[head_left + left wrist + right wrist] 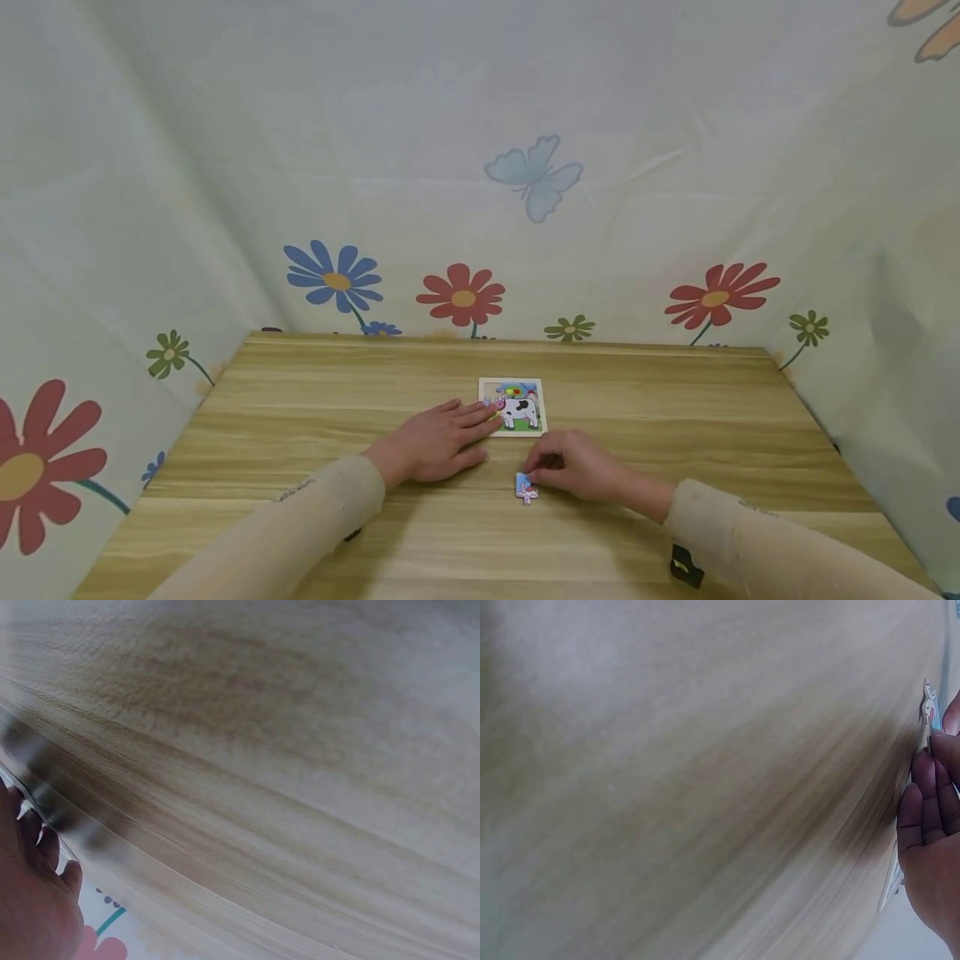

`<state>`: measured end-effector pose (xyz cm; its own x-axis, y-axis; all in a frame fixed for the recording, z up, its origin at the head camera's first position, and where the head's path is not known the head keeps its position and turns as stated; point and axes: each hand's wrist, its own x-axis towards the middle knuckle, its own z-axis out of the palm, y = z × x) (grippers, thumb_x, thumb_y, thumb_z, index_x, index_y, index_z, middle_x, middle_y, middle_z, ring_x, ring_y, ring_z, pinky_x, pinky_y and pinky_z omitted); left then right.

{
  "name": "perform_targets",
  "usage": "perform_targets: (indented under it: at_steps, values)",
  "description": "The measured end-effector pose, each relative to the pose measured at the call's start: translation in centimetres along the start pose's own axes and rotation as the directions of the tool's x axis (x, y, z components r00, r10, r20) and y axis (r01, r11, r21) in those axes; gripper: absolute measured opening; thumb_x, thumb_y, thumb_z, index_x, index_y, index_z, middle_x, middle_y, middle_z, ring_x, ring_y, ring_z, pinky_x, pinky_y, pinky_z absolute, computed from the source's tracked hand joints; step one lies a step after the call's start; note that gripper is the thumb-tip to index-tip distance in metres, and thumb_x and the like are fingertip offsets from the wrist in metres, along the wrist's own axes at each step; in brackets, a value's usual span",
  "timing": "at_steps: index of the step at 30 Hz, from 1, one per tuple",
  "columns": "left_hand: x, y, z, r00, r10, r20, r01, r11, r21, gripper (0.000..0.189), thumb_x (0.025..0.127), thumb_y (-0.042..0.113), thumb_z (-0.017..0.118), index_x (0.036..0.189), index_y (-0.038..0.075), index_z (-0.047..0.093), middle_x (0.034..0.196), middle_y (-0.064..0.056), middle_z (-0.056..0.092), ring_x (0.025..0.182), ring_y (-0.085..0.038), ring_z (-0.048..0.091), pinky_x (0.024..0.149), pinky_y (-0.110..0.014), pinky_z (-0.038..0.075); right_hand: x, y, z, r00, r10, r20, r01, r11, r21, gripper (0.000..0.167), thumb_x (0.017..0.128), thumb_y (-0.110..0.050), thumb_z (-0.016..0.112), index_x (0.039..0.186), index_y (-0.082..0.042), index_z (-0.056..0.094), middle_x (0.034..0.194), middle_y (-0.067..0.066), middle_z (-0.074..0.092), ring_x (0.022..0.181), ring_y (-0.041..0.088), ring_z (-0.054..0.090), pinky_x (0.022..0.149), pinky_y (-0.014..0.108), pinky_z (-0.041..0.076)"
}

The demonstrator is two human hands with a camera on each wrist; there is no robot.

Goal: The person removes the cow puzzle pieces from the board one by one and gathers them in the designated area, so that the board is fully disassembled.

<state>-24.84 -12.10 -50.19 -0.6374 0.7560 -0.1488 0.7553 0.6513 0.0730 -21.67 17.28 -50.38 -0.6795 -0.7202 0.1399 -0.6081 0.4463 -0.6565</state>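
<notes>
A small jigsaw puzzle in a pale square frame (545, 414) lies on the wooden table, showing a black-and-white cow (520, 408). Bare backing shows at its upper left. My left hand (441, 442) lies palm down with straight fingers, its fingertips over the puzzle's left side; in the left wrist view, only part of that hand (37, 900) appears at the lower left. Just below the puzzle, my right hand (576, 465) pinches a loose puzzle piece (525, 492), blue with pink and white, between thumb and fingers. The right wrist view shows this piece (929, 703) edge-on at the fingertips.
Beneath the right sleeve a black object (686, 567) with a yellow-green mark shows partly. Another dark bit (352, 534) peeks out by the left sleeve. Behind the table (360, 358) hangs a pale curtain (420, 167) printed with flowers and butterflies, which also lines both sides.
</notes>
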Motion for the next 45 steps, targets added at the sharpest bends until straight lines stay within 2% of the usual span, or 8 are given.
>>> perform_targets:
  at_steps: [14, 24, 27, 31, 37, 45]
  values:
    - [0.0, -0.1, -0.1, 1.0, 0.012, -0.014, -0.012, 1.0, -0.003, 0.064, 0.115, 0.053, 0.036, 0.172, 0.026, 0.026, 0.178, 0.004, 0.023, 0.163, -0.019, 0.023, 0.132, -0.051, 0.022, 0.1, 0.1, 0.1, 1.0, -0.021, 0.002, 0.021, 0.999, -0.035, 0.004, 0.096, -0.011, 0.081, 0.095, -0.015, 0.08, 0.093, -0.012, 0.074, 0.086, -0.002, 0.062, 0.076, 0.023, 0.057]
    - [0.3, -0.1, -0.1, 1.0, 0.012, -0.02, -0.012, 1.0, 0.001, 0.064, 0.114, 0.055, 0.036, 0.171, 0.027, 0.029, 0.177, 0.005, 0.024, 0.163, -0.018, 0.024, 0.132, -0.05, 0.021, 0.4, 0.3, -0.4, 0.999, -0.012, -0.031, 0.012, 1.0, 0.02, 0.003, 0.095, -0.009, 0.081, 0.096, -0.012, 0.079, 0.092, -0.009, 0.073, 0.085, 0.0, 0.062, 0.077, 0.024, 0.058]
    - [0.2, -0.1, -0.2, 0.999, 0.018, -0.031, -0.018, 1.0, -0.004, 0.063, 0.114, 0.054, 0.037, 0.17, 0.025, 0.033, 0.176, 0.003, 0.028, 0.162, -0.02, 0.027, 0.132, -0.051, 0.022, 1.0, 0.5, -0.9, 0.998, 0.011, -0.063, -0.009, 0.999, 0.04, 0.005, 0.095, -0.006, 0.081, 0.098, -0.01, 0.079, 0.092, -0.008, 0.074, 0.086, 0.001, 0.064, 0.079, 0.025, 0.059]
    - [0.1, 0.1, -0.6, 0.999, 0.009, -0.033, -0.01, 0.999, -0.039, 0.062, 0.114, 0.051, 0.04, 0.169, 0.023, 0.036, 0.175, 0.002, 0.032, 0.161, -0.02, 0.03, 0.132, -0.05, 0.022, 2.3, 0.9, -2.0, 0.994, 0.053, -0.094, -0.053, 0.999, 0.011, 0.005, 0.095, -0.007, 0.081, 0.099, -0.01, 0.08, 0.093, -0.007, 0.074, 0.086, 0.003, 0.065, 0.08, 0.026, 0.059]
    - [0.2, 0.4, -1.1, 0.999, -0.023, -0.035, 0.021, 0.998, -0.059, 0.063, 0.114, 0.051, 0.04, 0.169, 0.02, 0.036, 0.174, 0.004, 0.034, 0.161, -0.019, 0.031, 0.133, -0.048, 0.021, 4.7, 2.2, -3.8, 0.991, 0.091, -0.094, -0.097, 0.994, -0.056, 0.006, 0.097, -0.01, 0.08, 0.102, -0.007, 0.079, 0.096, -0.005, 0.074, 0.086, 0.006, 0.065, 0.08, 0.026, 0.059]
    - [0.9, 1.0, -1.8, 1.0, -0.021, -0.023, 0.019, 0.997, -0.075, 0.064, 0.114, 0.051, 0.04, 0.169, 0.02, 0.035, 0.175, 0.004, 0.03, 0.163, -0.018, 0.026, 0.133, -0.046, 0.02, 6.7, 3.7, -5.1, 0.987, 0.137, -0.087, -0.147, 0.983, -0.11, 0.019, 0.099, -0.013, 0.078, 0.114, -0.002, 0.078, 0.102, 0.002, 0.075, 0.091, 0.011, 0.065, 0.082, 0.029, 0.059]
